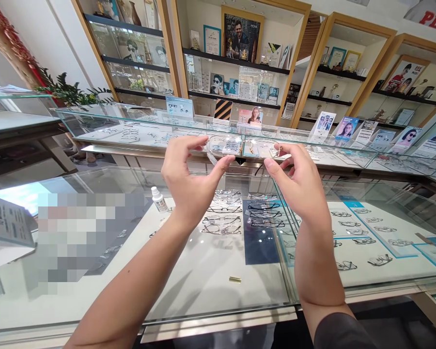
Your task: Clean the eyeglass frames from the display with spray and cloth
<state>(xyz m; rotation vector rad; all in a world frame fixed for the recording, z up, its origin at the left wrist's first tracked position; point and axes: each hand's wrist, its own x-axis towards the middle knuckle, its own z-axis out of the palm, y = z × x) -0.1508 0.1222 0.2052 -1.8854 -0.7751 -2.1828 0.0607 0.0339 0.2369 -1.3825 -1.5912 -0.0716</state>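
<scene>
A pair of thin-rimmed eyeglasses [242, 148] is held up in front of me, above the glass counter. My left hand [187, 174] grips its left side, index finger at the outer edge and thumb beneath the lens. At the other side, my right hand [298, 179] closes on the right end near the gold-coloured hinge. Through the clear lenses the display case behind shows. Part of a dark temple arm hangs under the right lens; the rest is hidden by my fingers.
Several spectacle frames [221, 223] lie in rows inside the glass counter [189, 291] below. A small white bottle [159, 199] stands left of my left forearm, and a gold bar [235, 279] lies nearer me. Farther off run another display case [138, 127] and wall shelves [236, 61].
</scene>
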